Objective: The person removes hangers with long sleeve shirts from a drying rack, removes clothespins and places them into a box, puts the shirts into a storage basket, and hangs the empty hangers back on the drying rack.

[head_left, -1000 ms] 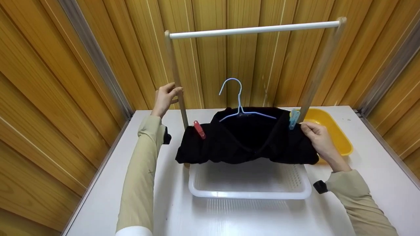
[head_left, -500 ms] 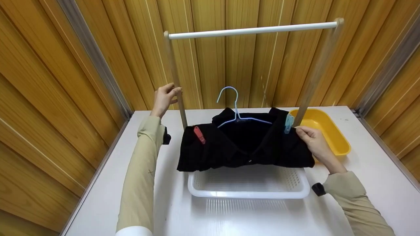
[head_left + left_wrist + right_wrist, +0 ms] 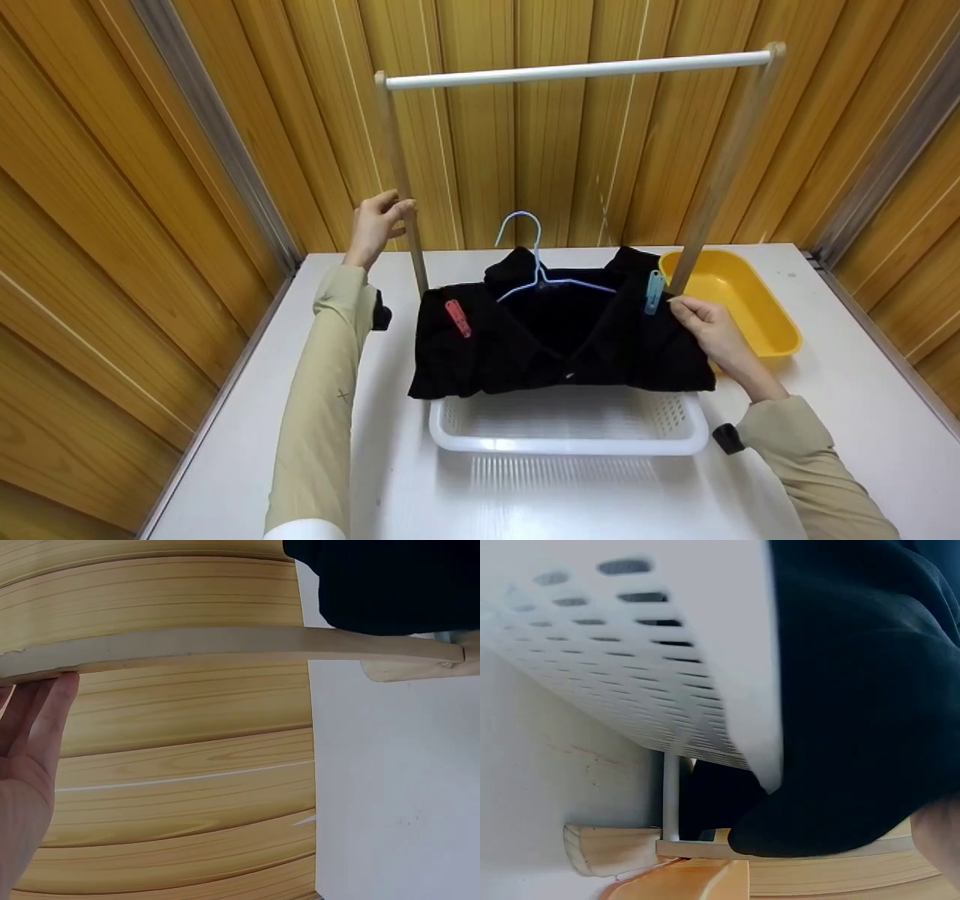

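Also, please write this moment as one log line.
left hand: holds rack post; right hand: pinches black garment; hanger: off white bar; red clip, teal clip: on garment

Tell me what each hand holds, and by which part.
Left fingers: the rack's left post, partway up. Right fingers: the black garment, by the shoulder near the teal clothespin.

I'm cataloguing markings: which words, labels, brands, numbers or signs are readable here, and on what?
"x": a small cross-shaped mark on the left sleeve.
Red clothespin and blue clothespin: any marking is too small to read.
Black garment: too dark inside the neck to make out any label.
No readable words, brands or numbers.
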Motion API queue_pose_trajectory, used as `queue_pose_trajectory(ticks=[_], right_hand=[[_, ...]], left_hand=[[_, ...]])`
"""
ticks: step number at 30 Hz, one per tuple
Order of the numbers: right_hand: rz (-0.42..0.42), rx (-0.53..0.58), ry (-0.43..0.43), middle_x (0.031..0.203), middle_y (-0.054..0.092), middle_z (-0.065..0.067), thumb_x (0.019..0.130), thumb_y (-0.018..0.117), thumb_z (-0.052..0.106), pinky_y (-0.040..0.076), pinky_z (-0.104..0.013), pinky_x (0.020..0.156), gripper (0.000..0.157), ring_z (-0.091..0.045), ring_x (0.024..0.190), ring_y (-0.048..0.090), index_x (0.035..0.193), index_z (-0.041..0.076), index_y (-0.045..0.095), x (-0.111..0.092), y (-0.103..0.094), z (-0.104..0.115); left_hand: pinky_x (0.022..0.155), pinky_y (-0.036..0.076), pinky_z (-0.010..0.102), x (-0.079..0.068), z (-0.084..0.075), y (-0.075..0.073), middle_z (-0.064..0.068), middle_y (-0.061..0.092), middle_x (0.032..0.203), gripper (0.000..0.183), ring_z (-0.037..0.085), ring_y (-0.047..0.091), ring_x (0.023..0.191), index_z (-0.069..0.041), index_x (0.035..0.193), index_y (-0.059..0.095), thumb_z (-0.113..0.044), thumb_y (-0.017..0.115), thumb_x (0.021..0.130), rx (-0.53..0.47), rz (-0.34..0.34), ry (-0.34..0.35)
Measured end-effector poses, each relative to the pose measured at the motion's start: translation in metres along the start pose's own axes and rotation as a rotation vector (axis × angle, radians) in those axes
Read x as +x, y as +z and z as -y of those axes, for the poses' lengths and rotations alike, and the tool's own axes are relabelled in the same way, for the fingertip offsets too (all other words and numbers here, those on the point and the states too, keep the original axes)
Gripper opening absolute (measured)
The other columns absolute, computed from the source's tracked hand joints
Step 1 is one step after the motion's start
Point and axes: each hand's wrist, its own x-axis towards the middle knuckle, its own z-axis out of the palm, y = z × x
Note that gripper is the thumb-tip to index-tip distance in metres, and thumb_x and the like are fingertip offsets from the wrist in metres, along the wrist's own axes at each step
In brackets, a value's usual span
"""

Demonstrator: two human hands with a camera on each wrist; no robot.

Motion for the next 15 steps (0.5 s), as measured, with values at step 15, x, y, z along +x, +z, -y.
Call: queue_pose_trajectory(ticks=[15], right_hand=[[0.024,-0.031,0.01,0.088,0.063,-0.002,0.094,0.049,0.007,0.04,-0.018,0.073,0.024,-0.007,0.081,0.053,0.097,-0.015,0.058,-0.003,0.0,-0.007]], left_hand=[[0.081,0.043,0.047,-0.014,-0.023,0.006,0.025,0.055,0.108,0.026,0.031,0.053,0.1,0.006,0.111,0.056,-0.013,0.053,0.092,0.006,0.029,-0.003]])
